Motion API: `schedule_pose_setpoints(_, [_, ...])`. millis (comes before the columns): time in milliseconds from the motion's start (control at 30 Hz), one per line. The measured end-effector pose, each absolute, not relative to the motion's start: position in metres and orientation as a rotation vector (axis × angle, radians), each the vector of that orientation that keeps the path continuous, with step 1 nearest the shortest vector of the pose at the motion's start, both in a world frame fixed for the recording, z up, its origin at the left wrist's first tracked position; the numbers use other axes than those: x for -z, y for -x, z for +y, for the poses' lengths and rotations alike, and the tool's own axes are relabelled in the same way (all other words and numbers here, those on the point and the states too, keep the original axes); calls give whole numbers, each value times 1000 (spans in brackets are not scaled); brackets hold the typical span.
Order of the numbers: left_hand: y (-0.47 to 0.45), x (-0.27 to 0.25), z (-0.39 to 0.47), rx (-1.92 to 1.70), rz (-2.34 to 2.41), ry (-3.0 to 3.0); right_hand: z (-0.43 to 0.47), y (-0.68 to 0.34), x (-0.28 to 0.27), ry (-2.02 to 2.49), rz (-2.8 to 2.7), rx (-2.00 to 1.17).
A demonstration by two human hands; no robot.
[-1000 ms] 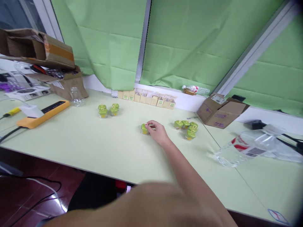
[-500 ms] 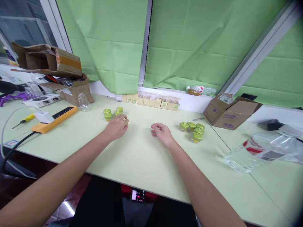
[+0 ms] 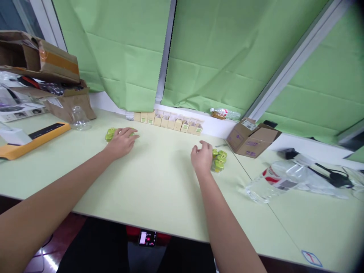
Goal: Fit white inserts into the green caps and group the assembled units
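Observation:
My left hand (image 3: 121, 144) is open over the left group of small green-lidded containers (image 3: 110, 134), its fingers spread and hiding most of them. Whether the fingertips touch a lid is hard to tell. On the right, my right hand (image 3: 201, 158) is raised just beside a second group of clear containers with green lids (image 3: 218, 164), which have loops on top and something yellow inside. Its thumb and fingers are apart and bent, with nothing seen between them. Part of this right group is behind the hand.
Along the wall stands a row of small tan boxes (image 3: 171, 122). At left are an orange power strip (image 3: 51, 135), a clear jar (image 3: 80, 119) and stacked cardboard boxes (image 3: 58, 66). At right are an open carton (image 3: 251, 139) and a large plastic bottle (image 3: 275, 181) lying down.
The view has swung to the right. My right hand has moved right, up to the right group of containers, and its fingers have opened. My left hand stays over the left group.

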State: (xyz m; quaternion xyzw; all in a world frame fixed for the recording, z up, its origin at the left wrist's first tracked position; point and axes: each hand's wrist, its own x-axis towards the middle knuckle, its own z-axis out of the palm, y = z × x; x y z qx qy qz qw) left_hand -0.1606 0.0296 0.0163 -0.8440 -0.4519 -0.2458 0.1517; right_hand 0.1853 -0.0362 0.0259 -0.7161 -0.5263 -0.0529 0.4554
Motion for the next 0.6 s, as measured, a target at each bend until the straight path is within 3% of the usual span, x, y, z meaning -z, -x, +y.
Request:
schedule_pose_setpoints(233, [58, -41, 9, 1016, -1110, 2687, -30, -220, -16, 2134, -1258, 91])
schedule_pose_setpoints(433, [19, -2, 3, 1154, -1123, 2916, -21, -226, -8, 2003, -1307, 161])
schedule_pose_setpoints(600, [26, 1, -11, 1387, -1186, 3113, -27, -191, -13, 1723, -1533, -109])
